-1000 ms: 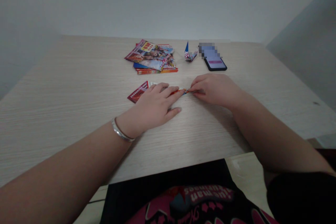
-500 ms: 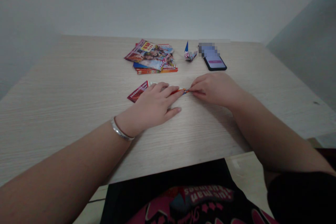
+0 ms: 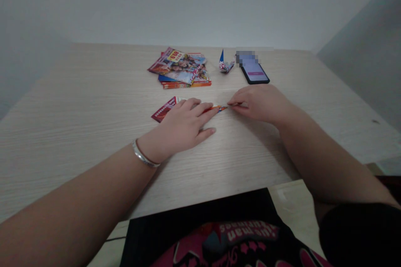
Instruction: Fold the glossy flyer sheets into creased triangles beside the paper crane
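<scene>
A folded piece of colourful printed paper [image 3: 164, 110] lies flat on the wooden table [image 3: 94, 104]. My left hand [image 3: 180, 127], a silver bangle at its wrist, lies flat on the paper with fingers stretched out, pressing it down. My right hand [image 3: 261, 102] has its fingers curled and pinched together just right of the paper's narrow right tip [image 3: 221, 108]; whether they touch the tip I cannot tell.
A stack of colourful leaflets [image 3: 181, 69] lies further back. A small folded paper figure with a blue point [image 3: 224, 63] stands beside a phone [image 3: 254, 71] with a lit screen. The table's near edge runs just above my lap.
My right hand has slid slightly to the right, off the paper's right tip, which now shows more. My left hand has stayed in place.
</scene>
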A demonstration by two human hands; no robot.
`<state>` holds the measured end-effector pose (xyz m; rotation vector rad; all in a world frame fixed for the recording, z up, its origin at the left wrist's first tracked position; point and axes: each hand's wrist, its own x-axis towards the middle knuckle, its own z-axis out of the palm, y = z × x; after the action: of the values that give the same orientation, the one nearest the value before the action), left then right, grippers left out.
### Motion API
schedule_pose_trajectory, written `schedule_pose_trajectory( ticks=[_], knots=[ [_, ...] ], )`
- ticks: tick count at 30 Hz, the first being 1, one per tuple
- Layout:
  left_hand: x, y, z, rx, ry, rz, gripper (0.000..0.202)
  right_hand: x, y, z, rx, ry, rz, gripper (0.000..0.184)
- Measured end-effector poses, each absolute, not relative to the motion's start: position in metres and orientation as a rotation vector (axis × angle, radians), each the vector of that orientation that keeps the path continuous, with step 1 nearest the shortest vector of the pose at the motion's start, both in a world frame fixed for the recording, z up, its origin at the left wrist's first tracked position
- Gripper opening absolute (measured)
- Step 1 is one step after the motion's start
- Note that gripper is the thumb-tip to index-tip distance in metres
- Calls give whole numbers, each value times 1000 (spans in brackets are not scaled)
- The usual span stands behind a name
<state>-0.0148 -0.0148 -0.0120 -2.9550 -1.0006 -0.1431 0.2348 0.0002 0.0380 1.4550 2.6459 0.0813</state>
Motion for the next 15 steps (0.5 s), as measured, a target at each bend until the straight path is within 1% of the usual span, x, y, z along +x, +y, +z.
schedule_pose_trajectory(
  ticks=[5, 15],
  knots=[
    [-15, -13, -14, -2933, -969, -158, 65, 232, -3, 34, 1298, 2787, 37, 30],
    [-15, -16, -12, -2923, -953, -122, 66, 228, -1, 30, 1334, 2744, 25, 30]
  ],
)
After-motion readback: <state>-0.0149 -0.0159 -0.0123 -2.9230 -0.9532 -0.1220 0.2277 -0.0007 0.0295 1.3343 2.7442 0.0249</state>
